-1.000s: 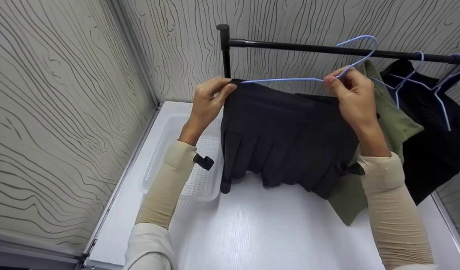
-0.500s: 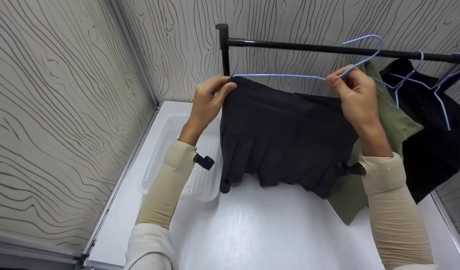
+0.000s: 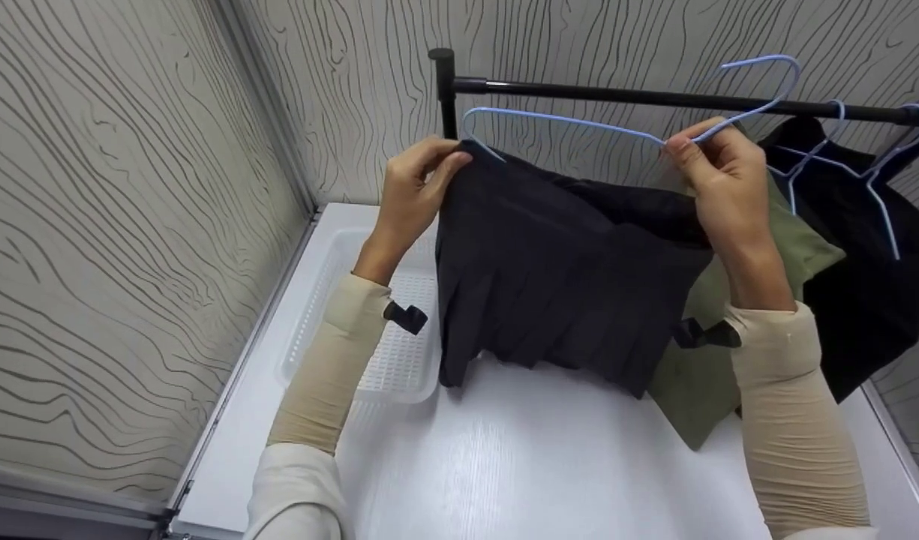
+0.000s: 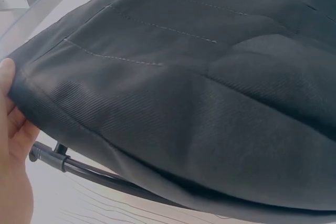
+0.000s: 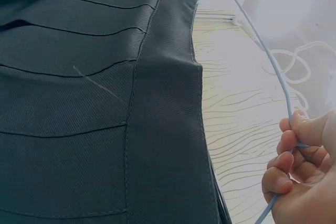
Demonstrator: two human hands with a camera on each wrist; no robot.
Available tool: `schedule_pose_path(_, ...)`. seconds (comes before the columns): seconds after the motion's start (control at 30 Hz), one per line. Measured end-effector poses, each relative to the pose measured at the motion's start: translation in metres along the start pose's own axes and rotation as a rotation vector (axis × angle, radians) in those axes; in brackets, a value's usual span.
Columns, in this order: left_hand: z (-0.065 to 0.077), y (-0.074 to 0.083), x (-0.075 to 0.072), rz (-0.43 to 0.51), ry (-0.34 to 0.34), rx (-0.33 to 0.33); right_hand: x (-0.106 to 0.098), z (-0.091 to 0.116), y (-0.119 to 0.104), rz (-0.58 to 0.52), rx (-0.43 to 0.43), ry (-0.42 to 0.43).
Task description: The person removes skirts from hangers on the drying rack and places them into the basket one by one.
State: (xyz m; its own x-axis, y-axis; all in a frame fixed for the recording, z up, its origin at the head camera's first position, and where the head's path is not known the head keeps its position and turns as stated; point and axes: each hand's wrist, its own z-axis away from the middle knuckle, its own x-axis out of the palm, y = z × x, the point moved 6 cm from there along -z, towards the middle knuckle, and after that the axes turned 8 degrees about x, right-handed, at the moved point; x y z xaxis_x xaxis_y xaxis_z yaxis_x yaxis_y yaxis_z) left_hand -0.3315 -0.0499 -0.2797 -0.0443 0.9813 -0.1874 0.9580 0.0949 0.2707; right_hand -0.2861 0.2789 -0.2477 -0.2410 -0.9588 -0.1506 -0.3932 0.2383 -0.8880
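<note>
A black pleated skirt [image 3: 564,270] hangs from my left hand [image 3: 418,180], which pinches the left corner of its waistband between thumb and fingers. My right hand [image 3: 729,187] grips a light blue wire hanger [image 3: 564,118] just below its hook. The hanger's left end curves down behind the waistband near my left hand, while the rest of its arm stands above the skirt. In the right wrist view the right fingers curl round the hanger wire [image 5: 273,61]. The left wrist view shows the skirt's stitched pleats [image 4: 147,61] close up, with the left thumb on its edge.
A black garment rail [image 3: 594,91] runs behind the hands. On its right, an olive garment [image 3: 699,405] and a black garment [image 3: 864,300] hang near blue hangers [image 3: 879,169]. A white perforated basket [image 3: 399,382] sits on the white table [image 3: 504,472] at left.
My right hand has moved up and right, lifting the hanger; its left arm now stands above the waistband. The left hand rose slightly, and the skirt's right side sags lower.
</note>
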Motion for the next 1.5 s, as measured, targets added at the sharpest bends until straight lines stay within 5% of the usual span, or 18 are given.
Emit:
schedule_pose_path(0.67, -0.009, 0.011, 0.011, -0.054, -0.054, 0.068, 0.014, 0.005, -0.027, -0.101, -0.106, -0.011)
schedule_pose_path(0.9, -0.009, 0.011, 0.008, -0.051, -0.055, 0.071, 0.015, 0.007, -0.026, 0.073, -0.154, 0.03)
schedule_pose_path(1.23, -0.013, 0.013, 0.001, -0.055, -0.029, 0.063, 0.006, 0.001, 0.007, 0.158, -0.097, 0.064)
schedule_pose_path(1.5, -0.017, 0.015, -0.004, -0.078, 0.005, 0.08, 0.0, 0.009, 0.006, 0.143, -0.01, 0.067)
